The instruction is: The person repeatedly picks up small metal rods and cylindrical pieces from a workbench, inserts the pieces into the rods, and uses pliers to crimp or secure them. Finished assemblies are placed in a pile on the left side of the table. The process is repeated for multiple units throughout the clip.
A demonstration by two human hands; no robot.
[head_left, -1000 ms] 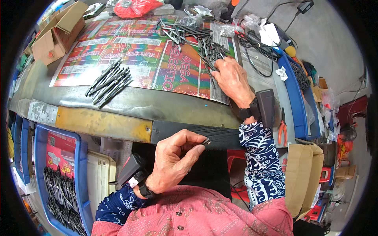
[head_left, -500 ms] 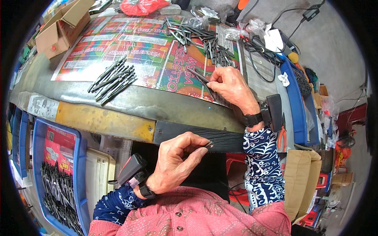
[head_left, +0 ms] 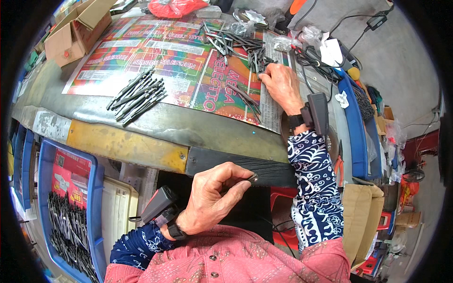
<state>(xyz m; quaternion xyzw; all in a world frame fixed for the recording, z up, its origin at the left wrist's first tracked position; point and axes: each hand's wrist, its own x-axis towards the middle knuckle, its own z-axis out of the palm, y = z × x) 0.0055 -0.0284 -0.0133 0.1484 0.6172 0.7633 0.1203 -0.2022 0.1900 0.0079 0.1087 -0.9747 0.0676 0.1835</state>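
Note:
Above the dark front edge of the bench, my left hand (head_left: 214, 192) pinches a small metal piece (head_left: 255, 178) between thumb and forefinger; most of it is hidden by the fingers. My right hand (head_left: 284, 87) reaches forward to the near right side of a loose pile of slim black strips (head_left: 257, 55). Its fingers are curled together at the pile, and what they grip cannot be made out. A few separate strips (head_left: 245, 98) lie on the printed sheet (head_left: 184, 78), left of my right wrist. Another bundle of slim black strips (head_left: 138, 96) rests farther left, partly on the sheet.
A blue tray (head_left: 96, 188) of dark strips stands at lower left. An open cardboard box (head_left: 75, 35) and a red plastic bag (head_left: 175, 7) sit at the back. Cables, red-handled pliers (head_left: 339, 167) and a blue bin (head_left: 355, 137) are on the right.
My right hand has moved away from me, from the few separate strips to the pile, leaving those strips on the sheet. My left hand keeps its pinch and has barely moved.

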